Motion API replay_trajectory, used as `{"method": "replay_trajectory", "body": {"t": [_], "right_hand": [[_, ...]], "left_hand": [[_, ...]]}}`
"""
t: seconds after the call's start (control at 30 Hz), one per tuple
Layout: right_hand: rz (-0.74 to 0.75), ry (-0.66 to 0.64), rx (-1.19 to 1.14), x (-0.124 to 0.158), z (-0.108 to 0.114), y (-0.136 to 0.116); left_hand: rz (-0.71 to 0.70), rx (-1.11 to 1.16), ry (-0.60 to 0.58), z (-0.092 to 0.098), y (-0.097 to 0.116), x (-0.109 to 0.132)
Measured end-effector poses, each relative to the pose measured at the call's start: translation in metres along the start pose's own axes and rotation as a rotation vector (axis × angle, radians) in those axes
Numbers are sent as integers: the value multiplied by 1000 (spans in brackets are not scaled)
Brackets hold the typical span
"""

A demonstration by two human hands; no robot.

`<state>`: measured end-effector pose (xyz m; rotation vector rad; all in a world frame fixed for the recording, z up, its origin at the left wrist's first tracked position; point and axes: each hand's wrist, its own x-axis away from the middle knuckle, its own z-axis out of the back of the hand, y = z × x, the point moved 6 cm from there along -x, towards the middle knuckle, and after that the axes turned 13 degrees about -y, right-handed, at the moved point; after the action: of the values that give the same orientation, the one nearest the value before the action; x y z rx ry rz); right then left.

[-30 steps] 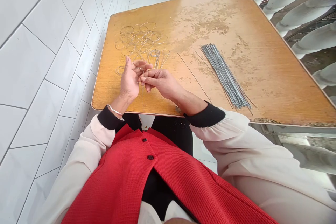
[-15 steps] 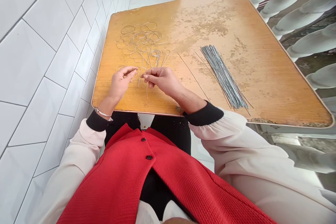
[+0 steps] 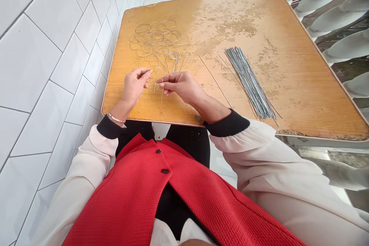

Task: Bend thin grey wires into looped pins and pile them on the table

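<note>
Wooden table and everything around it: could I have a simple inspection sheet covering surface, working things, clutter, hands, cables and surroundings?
Surface: wooden table, finish worn in patches.
Job's things: tangle of curled wires on the left; bundle of straight grey wires on the right.
Clutter: one straight wire lies apart between them.
Hands: right hand pinches a thin wire; left hand beside it, grip unclear.
Cables: nothing seen.
Surroundings: white tiled wall at left, pale balusters at right.

Open tabletop (image 3: pixel 300 84) between wire bundle (image 3: pixel 250 82) and balusters (image 3: pixel 346 44)
</note>
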<state>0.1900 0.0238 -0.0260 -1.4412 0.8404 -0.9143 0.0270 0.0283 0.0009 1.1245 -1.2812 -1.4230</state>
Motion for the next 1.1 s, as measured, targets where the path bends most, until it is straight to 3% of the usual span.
{"method": "replay_trajectory", "body": {"t": [0.33,0.83,1.1], "right_hand": [[47,60,-4,4,1,-6],[88,67,-5,5,-3,-15],[97,39,52,5,-4,-14]], "left_hand": [[126,134,-173,-8,2,13],[151,186,-221,-14,-3,14],[139,164,-149,-15,-5,13]]}}
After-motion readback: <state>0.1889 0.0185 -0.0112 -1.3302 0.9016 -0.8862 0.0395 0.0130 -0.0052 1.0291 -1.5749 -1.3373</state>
